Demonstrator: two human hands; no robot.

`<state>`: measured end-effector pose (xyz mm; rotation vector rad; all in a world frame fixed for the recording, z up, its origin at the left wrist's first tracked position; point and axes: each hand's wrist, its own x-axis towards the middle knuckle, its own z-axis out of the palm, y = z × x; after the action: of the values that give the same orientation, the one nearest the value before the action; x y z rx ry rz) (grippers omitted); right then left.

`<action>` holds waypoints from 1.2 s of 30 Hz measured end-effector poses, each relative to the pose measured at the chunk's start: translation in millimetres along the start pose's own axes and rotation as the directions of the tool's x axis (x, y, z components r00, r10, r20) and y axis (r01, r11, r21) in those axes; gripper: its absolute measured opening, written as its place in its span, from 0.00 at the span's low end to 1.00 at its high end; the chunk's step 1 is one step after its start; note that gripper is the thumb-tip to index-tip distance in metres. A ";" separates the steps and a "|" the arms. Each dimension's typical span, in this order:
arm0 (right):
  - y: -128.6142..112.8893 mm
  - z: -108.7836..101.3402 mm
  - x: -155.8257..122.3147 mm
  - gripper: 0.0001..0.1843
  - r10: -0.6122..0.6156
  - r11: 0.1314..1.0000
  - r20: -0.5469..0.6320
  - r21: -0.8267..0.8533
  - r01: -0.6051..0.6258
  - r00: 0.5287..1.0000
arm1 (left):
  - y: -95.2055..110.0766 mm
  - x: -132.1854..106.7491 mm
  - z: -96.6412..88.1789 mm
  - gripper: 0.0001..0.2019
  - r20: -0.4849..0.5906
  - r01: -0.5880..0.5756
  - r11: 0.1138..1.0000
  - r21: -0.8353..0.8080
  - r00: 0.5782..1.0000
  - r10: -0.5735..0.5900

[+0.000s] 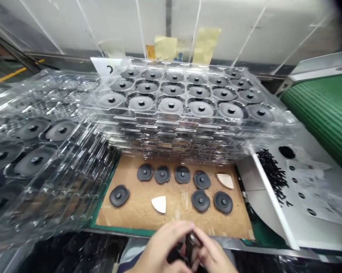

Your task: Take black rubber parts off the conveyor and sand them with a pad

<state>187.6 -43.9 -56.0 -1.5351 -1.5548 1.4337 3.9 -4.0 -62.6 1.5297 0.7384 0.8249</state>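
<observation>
At the bottom edge my left hand and my right hand meet, fingers curled round a small black part held between them. Just beyond them lies a brown board with several black round discs and two white wedge-shaped pieces on it. Behind the board stands a stack of clear plastic trays with several dark discs seated in the top tray's pockets.
More clear trays with discs are piled at the left. To the right a white bin holds small black screws, beside a grey plate with holes. A green conveyor belt runs at far right.
</observation>
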 end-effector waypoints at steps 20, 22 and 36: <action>-20.6 63.7 79.9 0.12 -0.329 0.873 -0.060 -0.400 0.280 0.942 | 15.7 -31.2 -78.5 0.26 -0.330 -0.115 0.339 -0.934 0.643 -0.692; -34.7 61.0 82.0 0.11 -0.332 0.883 -0.086 -0.379 0.277 0.939 | 16.7 -27.6 -77.0 0.25 -0.316 -0.091 0.344 -0.935 0.656 -0.685; -130.1 27.4 54.0 0.11 -0.612 0.749 -0.107 -0.396 0.531 0.783 | 56.3 4.2 -35.0 0.25 -0.147 0.200 0.394 -0.897 0.705 -0.693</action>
<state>102.3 24.1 37.1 -1.1687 -1.9733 0.6276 -23.0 12.3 -4.1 0.1322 0.9067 0.9387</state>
